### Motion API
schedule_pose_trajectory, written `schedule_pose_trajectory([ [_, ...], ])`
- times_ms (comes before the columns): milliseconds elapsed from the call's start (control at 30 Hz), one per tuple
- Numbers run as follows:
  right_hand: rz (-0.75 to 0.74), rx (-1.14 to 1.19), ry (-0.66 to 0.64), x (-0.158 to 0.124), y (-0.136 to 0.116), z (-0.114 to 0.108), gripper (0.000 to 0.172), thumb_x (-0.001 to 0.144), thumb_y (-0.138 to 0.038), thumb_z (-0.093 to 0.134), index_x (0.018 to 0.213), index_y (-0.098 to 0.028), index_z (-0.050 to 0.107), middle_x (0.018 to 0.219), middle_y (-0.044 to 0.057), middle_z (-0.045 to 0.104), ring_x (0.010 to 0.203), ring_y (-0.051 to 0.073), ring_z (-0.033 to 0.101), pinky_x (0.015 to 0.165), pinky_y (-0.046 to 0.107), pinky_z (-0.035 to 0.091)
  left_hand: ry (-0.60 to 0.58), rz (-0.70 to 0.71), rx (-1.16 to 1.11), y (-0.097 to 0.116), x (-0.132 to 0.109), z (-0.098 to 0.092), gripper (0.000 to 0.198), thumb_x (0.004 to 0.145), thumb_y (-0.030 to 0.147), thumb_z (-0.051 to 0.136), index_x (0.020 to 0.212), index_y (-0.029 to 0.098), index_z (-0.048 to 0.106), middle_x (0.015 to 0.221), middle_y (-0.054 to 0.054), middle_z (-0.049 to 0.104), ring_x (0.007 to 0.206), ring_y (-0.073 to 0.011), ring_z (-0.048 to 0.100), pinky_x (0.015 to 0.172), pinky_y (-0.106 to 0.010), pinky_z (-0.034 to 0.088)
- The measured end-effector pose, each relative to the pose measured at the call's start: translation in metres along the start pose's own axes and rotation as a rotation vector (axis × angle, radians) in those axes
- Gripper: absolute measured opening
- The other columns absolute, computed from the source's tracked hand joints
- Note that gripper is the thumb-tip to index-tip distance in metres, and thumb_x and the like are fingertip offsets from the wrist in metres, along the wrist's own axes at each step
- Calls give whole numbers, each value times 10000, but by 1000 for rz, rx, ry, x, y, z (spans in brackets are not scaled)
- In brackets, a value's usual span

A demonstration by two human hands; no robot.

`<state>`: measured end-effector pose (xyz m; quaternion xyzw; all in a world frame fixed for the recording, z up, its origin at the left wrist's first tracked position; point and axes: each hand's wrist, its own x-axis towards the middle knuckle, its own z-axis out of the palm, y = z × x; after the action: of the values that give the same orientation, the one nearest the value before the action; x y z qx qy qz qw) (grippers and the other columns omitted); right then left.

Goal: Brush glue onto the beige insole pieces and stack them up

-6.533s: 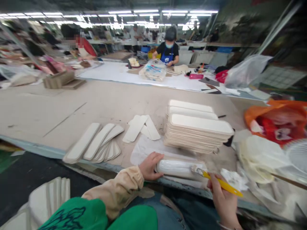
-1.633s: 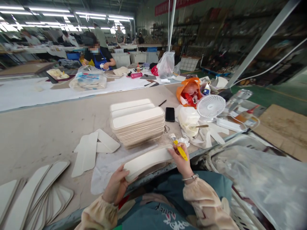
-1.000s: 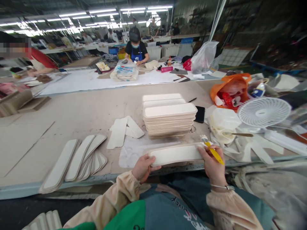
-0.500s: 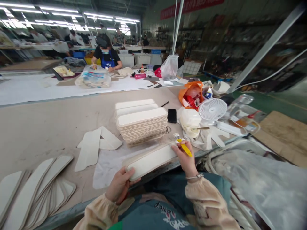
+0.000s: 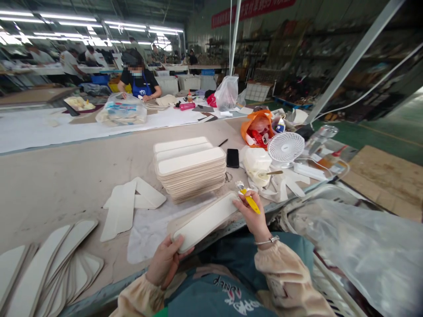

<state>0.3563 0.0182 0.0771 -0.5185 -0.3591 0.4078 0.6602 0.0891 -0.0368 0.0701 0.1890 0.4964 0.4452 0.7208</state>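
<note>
My left hand (image 5: 164, 263) grips the near end of a long cream piece with rounded ends (image 5: 205, 221), held flat over the table's front edge. At the piece's far end, my right hand (image 5: 251, 215) steadies it with the fingertips while holding a yellow-handled brush (image 5: 247, 198), bristles pointing away from me. A tall stack of similar cream pieces (image 5: 190, 171) stands just beyond the held one. White paper (image 5: 148, 229) lies on the table under my hands.
Fanned-out pieces (image 5: 49, 264) lie at the left, a few loose flat ones (image 5: 127, 204) in the middle. A black phone (image 5: 232, 157), white fan (image 5: 286, 147), cream container (image 5: 257, 163), orange bag (image 5: 257, 127) sit right. A plastic-covered basket (image 5: 350, 246) is beside me. A person (image 5: 139, 81) works opposite.
The view swung left then back right. The held piece has tilted a little, its left end nearer to me. Both hands keep their grip.
</note>
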Motion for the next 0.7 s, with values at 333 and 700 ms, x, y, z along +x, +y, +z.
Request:
schedule_pose_trajectory([
  [333, -33, 1, 24, 2, -3, -7, 529, 552, -254, 855, 903, -252, 458, 825, -38, 648, 808, 136, 634, 804, 291, 497, -160, -77, -36, 2, -11, -5, 425, 647, 228, 809, 1027, 125, 649, 976, -101, 726, 821, -225, 700, 673, -314, 613],
  [700, -36, -47, 1, -4, -8, -7, 504, 575, -283, 843, 908, -264, 466, 838, -25, 625, 826, 169, 633, 762, 311, 515, -221, -104, 57, 1, -17, -12, 473, 664, 281, 795, 1093, 160, 637, 980, -95, 710, 794, -206, 677, 701, -315, 569],
])
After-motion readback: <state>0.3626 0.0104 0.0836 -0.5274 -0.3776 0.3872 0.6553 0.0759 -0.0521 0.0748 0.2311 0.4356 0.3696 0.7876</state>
